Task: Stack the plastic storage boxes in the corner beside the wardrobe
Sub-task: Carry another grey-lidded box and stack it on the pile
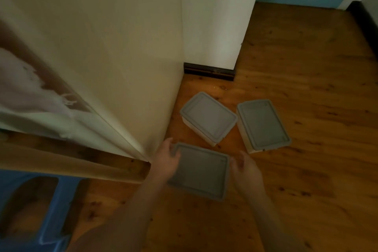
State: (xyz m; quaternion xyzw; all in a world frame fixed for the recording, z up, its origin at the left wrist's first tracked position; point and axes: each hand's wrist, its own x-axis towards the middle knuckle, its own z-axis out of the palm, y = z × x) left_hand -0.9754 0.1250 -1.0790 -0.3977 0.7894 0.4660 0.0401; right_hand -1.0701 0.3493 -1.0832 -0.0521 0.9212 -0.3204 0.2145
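Grey-lidded nearest box (pixel 199 172): just off the wardrobe (pixel 114 57) front corner, closest to the camera, lid on.
Left hand (pixel 166 159): fingers curled round the box's wardrobe-side edge, gripping.
Right hand (pixel 244 168): at the opposite short edge, fingers bent toward the rim; firm contact too blurred to confirm.
Handling: likely light, stiff plastic with a smooth lid; best taken under the rim at both short ends, kept level.
Middle box (pixel 208 117): farther along the wardrobe side, skewed, lid closed.
Third box (pixel 263 125): beyond and away from the wardrobe, just beside the middle one.
Corner (pixel 191 86): floor where wardrobe meets skirting board, bare; stack not yet begun.
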